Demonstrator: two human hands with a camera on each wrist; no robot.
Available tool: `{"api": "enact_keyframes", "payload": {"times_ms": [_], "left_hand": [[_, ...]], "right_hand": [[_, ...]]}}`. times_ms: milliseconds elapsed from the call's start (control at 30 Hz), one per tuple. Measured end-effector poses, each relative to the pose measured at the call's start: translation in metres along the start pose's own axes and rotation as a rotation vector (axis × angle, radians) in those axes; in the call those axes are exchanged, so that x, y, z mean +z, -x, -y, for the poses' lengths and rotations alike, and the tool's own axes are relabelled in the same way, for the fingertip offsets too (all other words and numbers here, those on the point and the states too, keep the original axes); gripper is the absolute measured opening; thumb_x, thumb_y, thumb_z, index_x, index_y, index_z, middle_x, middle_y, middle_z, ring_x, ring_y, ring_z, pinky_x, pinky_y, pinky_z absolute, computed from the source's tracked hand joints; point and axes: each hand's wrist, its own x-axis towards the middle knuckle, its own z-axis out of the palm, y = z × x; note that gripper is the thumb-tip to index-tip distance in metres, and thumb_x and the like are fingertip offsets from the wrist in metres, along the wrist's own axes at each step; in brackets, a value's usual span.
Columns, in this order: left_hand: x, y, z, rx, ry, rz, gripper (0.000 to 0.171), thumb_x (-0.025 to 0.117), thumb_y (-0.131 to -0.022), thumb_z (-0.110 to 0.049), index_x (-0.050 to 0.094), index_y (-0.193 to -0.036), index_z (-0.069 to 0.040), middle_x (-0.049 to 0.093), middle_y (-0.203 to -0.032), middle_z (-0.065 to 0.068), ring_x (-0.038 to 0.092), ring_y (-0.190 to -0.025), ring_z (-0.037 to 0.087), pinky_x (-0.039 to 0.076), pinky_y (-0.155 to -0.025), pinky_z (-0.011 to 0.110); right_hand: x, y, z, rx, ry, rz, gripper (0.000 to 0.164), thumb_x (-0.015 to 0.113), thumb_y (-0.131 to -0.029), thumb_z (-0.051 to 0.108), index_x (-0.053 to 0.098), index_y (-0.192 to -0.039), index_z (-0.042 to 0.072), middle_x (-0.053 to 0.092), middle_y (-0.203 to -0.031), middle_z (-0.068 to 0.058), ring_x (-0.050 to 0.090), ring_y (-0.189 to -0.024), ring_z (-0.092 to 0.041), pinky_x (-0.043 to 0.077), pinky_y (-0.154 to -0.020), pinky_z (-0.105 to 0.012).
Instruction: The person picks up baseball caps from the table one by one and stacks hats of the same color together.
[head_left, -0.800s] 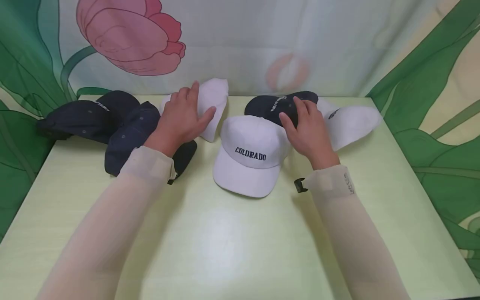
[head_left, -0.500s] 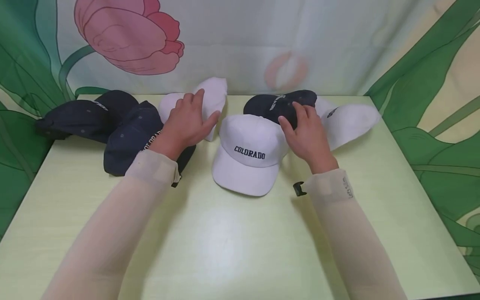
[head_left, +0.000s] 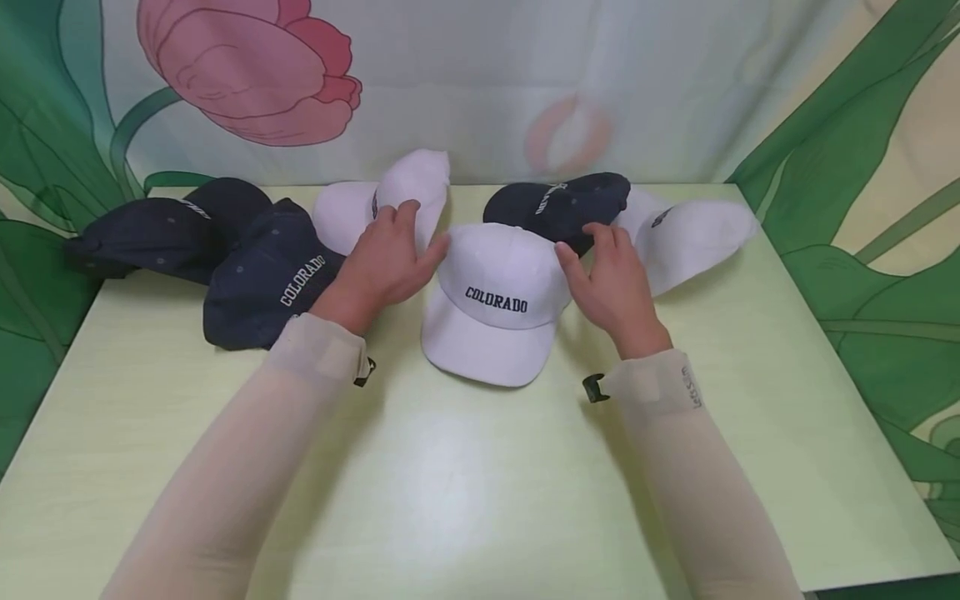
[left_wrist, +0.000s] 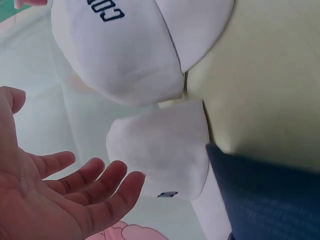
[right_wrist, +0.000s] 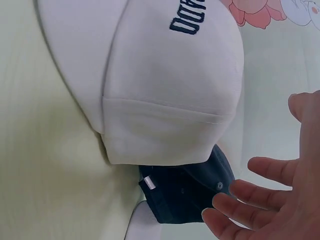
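Observation:
A white baseball cap point(head_left: 501, 260) lettered COLORADO stands mid-table, its brim toward me. Left of its crown hovers my left hand point(head_left: 390, 271), fingers spread and loosely bent, holding nothing. On the other side is my right hand point(head_left: 617, 292), likewise relaxed, with thumb and fingertips near the crown. Both wrist views show a gap between the palm and this cap. Behind my left hand sits another white cap point(left_wrist: 160, 150). Beyond my right fingertips lies a navy cap point(right_wrist: 175, 192). My left forearm partly covers a second navy cap point(head_left: 258, 279) lettered COLORADO.
A further navy cap point(head_left: 150, 237) lies at the back left, touching the one beside it. At the back right is a white cap point(head_left: 693, 237) on its side. The pale green table point(head_left: 465, 492) meets a printed curtain point(head_left: 480, 75) behind the caps.
My left hand has moved right and toward me, from over the back white cap to beside the middle one. My right hand has drawn slightly nearer to me. The caps have stayed put.

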Motion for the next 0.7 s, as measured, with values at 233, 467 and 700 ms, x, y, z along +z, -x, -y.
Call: {"api": "enact_keyframes", "payload": {"times_ms": [233, 467, 700], "left_hand": [[0.011, 0.002, -0.004, -0.053, 0.050, 0.083, 0.080, 0.034, -0.092, -0.060, 0.026, -0.145, -0.001, 0.043, -0.132, 0.030, 0.052, -0.112, 0.046, 0.039, -0.103, 0.056], [0.023, 0.002, -0.005, -0.061, 0.094, 0.107, 0.080, 0.033, -0.092, -0.060, 0.027, -0.145, 0.000, 0.045, -0.133, 0.031, 0.051, -0.116, 0.044, 0.039, -0.103, 0.054], [0.033, -0.001, -0.007, -0.064, 0.127, 0.141, 0.083, 0.033, -0.092, -0.061, 0.025, -0.146, 0.002, 0.048, -0.136, 0.031, 0.049, -0.125, 0.041, 0.038, -0.107, 0.051]], "right_hand": [[0.004, 0.005, -0.004, 0.049, -0.011, 0.020, 0.085, 0.031, -0.089, 0.069, 0.040, -0.138, 0.001, 0.042, -0.139, -0.026, 0.047, -0.122, -0.044, 0.035, -0.107, -0.055], [0.010, 0.009, -0.010, 0.097, -0.032, 0.041, 0.084, 0.030, -0.089, 0.070, 0.040, -0.138, 0.002, 0.043, -0.139, -0.026, 0.046, -0.125, -0.044, 0.034, -0.108, -0.054], [0.016, 0.012, -0.013, 0.145, -0.045, 0.069, 0.085, 0.030, -0.088, 0.072, 0.039, -0.138, 0.004, 0.042, -0.141, -0.025, 0.045, -0.127, -0.043, 0.034, -0.108, -0.054]]}}
